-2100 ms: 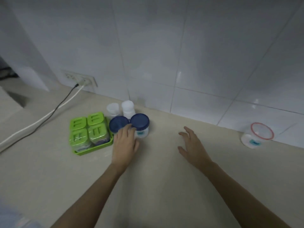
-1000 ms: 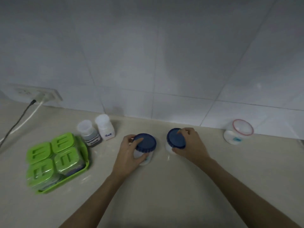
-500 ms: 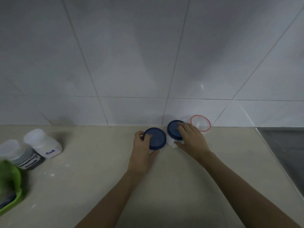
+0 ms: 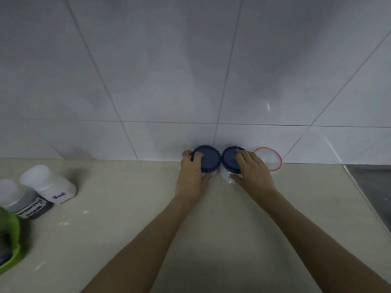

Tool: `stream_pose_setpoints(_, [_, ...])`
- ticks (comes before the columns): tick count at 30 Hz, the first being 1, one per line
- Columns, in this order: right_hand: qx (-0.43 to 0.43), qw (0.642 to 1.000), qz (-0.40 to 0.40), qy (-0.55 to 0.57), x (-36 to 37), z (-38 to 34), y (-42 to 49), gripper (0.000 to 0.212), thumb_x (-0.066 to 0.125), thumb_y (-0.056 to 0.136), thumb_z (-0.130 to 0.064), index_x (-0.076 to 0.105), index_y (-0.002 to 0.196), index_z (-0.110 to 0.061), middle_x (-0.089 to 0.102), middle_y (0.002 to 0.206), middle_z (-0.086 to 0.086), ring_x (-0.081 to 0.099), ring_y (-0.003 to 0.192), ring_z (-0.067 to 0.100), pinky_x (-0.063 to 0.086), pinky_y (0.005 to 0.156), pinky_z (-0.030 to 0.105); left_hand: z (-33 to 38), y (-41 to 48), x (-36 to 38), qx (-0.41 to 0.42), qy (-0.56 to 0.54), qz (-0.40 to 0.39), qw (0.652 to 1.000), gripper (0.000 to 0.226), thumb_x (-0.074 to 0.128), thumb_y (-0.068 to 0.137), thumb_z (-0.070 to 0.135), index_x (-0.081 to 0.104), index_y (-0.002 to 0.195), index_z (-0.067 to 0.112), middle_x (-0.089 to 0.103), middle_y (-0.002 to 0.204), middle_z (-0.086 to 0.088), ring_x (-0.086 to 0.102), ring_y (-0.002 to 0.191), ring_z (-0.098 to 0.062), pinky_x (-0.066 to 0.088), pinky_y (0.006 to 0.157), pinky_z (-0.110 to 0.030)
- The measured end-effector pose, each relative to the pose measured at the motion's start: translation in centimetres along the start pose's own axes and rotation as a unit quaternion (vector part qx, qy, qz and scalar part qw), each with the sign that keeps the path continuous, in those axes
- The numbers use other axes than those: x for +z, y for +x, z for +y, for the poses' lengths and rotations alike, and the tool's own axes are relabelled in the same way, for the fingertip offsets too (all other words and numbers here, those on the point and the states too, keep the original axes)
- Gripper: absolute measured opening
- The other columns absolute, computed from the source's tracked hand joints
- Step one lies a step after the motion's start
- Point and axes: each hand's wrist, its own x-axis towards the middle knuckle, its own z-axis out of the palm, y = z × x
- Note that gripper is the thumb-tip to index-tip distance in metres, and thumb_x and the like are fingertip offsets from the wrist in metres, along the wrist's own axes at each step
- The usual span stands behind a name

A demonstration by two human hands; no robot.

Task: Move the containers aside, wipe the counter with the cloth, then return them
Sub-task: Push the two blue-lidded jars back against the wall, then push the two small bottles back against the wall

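Two clear jars with dark blue lids stand side by side against the tiled wall. My left hand (image 4: 191, 176) grips the left blue-lidded jar (image 4: 208, 158). My right hand (image 4: 252, 172) grips the right blue-lidded jar (image 4: 229, 158), fingers over its lid. Right behind my right hand sits a clear container with a red rim (image 4: 269, 158). Far left on the beige counter (image 4: 131, 208) stand a white salt shaker (image 4: 50, 186) and a grey-filled shaker (image 4: 20, 200). A green tray (image 4: 10, 244) is cut off by the left edge. No cloth is in view.
White powder specks dot the counter near the shakers. A dark metal surface (image 4: 374, 189) begins at the far right, past a seam in the counter. The white tiled wall (image 4: 190, 81) closes off the back.
Both hands carried the blue-lidded jars from beside the green tray rightward to the wall, next to the red-rimmed container. My view swung right, pushing the tray and shakers to the left edge.
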Motion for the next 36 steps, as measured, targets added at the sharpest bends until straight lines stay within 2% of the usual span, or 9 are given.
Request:
stream_pose_setpoints(5, [0.034, 0.999, -0.018, 0.0, -1.1, -1.6, -1.1, 0.058, 0.074, 0.078, -0.025, 0.051, 0.124, 0.002, 0.046, 0.14, 0.023, 0.046, 0.126, 0.038, 0.039, 0.105, 0.045, -0.8, -2.2, -2.6, -0.006, 0.019, -0.058, 0.998, 0.076, 0.067, 0.083, 0.012, 0.027, 0.147, 0.015, 0.033, 0.144, -0.012, 0.04, 0.126, -0.024, 0.045, 0.104, -0.038])
stream_pose_setpoints(8, [0.019, 0.999, 0.045, -0.001, -2.0, -4.0, -3.0, 0.048, 0.079, 0.074, -0.019, 0.061, 0.112, 0.003, 0.06, 0.122, 0.024, 0.059, 0.109, 0.042, 0.048, 0.093, 0.05, -2.7, -5.3, -6.2, -0.001, 0.079, -0.079, 0.994, 0.062, 0.059, 0.085, 0.01, 0.034, 0.142, 0.011, 0.037, 0.141, -0.013, 0.042, 0.125, -0.028, 0.046, 0.1, -0.04])
stream_pose_setpoints(11, [-0.035, 0.999, 0.033, 0.003, -1.7, -7.7, -4.2, 0.037, 0.079, 0.073, -0.018, 0.064, 0.103, -0.001, 0.065, 0.109, 0.018, 0.064, 0.096, 0.038, 0.052, 0.085, 0.046, -5.6, -8.6, -10.7, -0.022, 0.141, -0.099, 0.985, 0.051, 0.055, 0.086, 0.013, 0.041, 0.136, 0.012, 0.043, 0.135, -0.011, 0.045, 0.121, -0.029, 0.047, 0.097, -0.041])
stream_pose_setpoints(16, [-0.121, 0.985, -0.026, 0.119, -0.6, -16.1, -4.4, 0.027, 0.069, 0.084, -0.022, 0.061, 0.104, -0.006, 0.063, 0.106, 0.011, 0.062, 0.094, 0.03, 0.05, 0.082, 0.039, -10.7, -12.3, -20.0, -0.006, 0.264, -0.058, 0.963, 0.035, 0.057, 0.082, 0.016, 0.056, 0.117, 0.011, 0.057, 0.117, -0.011, 0.053, 0.106, -0.031, 0.047, 0.085, -0.043])
stream_pose_setpoints(21, [-0.222, 0.965, -0.091, 0.109, -0.5, -26.2, -0.9, 0.041, 0.056, 0.09, -0.034, 0.048, 0.125, -0.014, 0.049, 0.129, 0.004, 0.049, 0.117, 0.022, 0.039, 0.1, 0.035, -14.6, -13.5, -29.2, -0.062, 0.389, 0.045, 0.918, 0.021, 0.07, 0.073, 0.02, 0.062, 0.091, 0.011, 0.061, 0.087, -0.013, 0.058, 0.081, -0.034, 0.045, 0.068, -0.043])
stream_pose_setpoints(24, [-0.278, 0.953, -0.09, 0.078, -1.3, -32.3, 2.4, 0.046, 0.054, 0.089, -0.035, 0.043, 0.129, -0.015, 0.046, 0.132, 0.004, 0.048, 0.117, 0.023, 0.04, 0.098, 0.036, -17.1, -13.9, -32.5, -0.117, 0.373, 0.073, 0.918, 0.035, 0.071, 0.07, 0.027, 0.061, 0.099, 0.011, 0.058, 0.094, -0.014, 0.056, 0.084, -0.035, 0.043, 0.069, -0.041])
stream_pose_setpoints(27, [-0.296, 0.951, -0.058, 0.07, -2.1, -37.6, 5.9, 0.051, 0.057, 0.086, -0.027, 0.041, 0.132, -0.012, 0.044, 0.136, 0.009, 0.047, 0.12, 0.028, 0.041, 0.096, 0.039, -18.9, -14.0, -33.2, -0.141, 0.334, 0.084, 0.928, 0.055, 0.073, 0.069, 0.034, 0.058, 0.118, 0.013, 0.056, 0.119, -0.017, 0.056, 0.1, -0.037, 0.045, 0.079, -0.042])
stream_pose_setpoints(31, [-0.298, 0.95, -0.066, 0.067, -1.4, -42.3, 9.3, 0.068, 0.062, 0.085, -0.018, 0.029, 0.145, -0.022, 0.025, 0.155, 0.013, 0.034, 0.135, 0.031, 0.033, 0.108, 0.042, -20.5, -13.5, -33.4, -0.156, 0.296, 0.095, 0.938, 0.06, 0.072, 0.075, 0.034, 0.053, 0.13, 0.017, 0.047, 0.139, -0.017, 0.051, 0.115, -0.038, 0.045, 0.09, -0.046])
stream_pose_setpoints(36, [-0.281, 0.95, -0.102, 0.087, 0.6, -43.4, 10.5, 0.054, 0.06, 0.088, -0.013, 0.04, 0.136, -0.026, 0.036, 0.142, 0.011, 0.045, 0.12, 0.033, 0.045, 0.095, 0.043, -21.3, -12.7, -34.2, -0.151, 0.215, 0.054, 0.963, 0.051, 0.07, 0.081, 0.022, 0.05, 0.128, 0.017, 0.052, 0.124, -0.012, 0.054, 0.107, -0.034, 0.047, 0.091, -0.043])
